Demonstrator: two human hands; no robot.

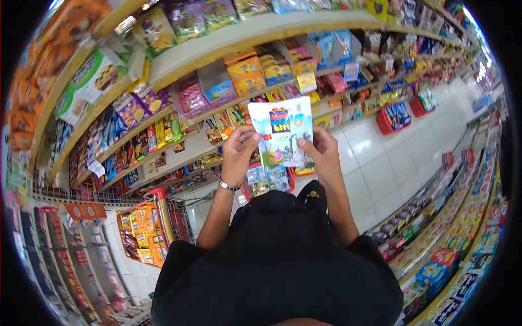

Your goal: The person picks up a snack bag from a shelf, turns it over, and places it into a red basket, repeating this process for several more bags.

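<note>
Packet (pixel 283 133): flat pouch, white and pale blue, cartoon print, red-blue-yellow logo near the top. Front faces the camera. Long axis 12–6, top edge at 12, slight tilt. Sits at frame centre, before the shelves (pixel 261 30). Left hand (pixel 239 149) clamps its 9 o'clock edge, right hand (pixel 325 155) its 3 o'clock edge.

Black short-sleeved top (pixel 277 261), bare forearms, silver bracelet (pixel 229 186) beside left hand (pixel 237 149)

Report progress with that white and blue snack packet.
Done: the white and blue plastic snack packet is off the shelves. In hand: the left hand and right hand grip its sides. Left: it is not yet in the red-handled wire trolley.
</note>
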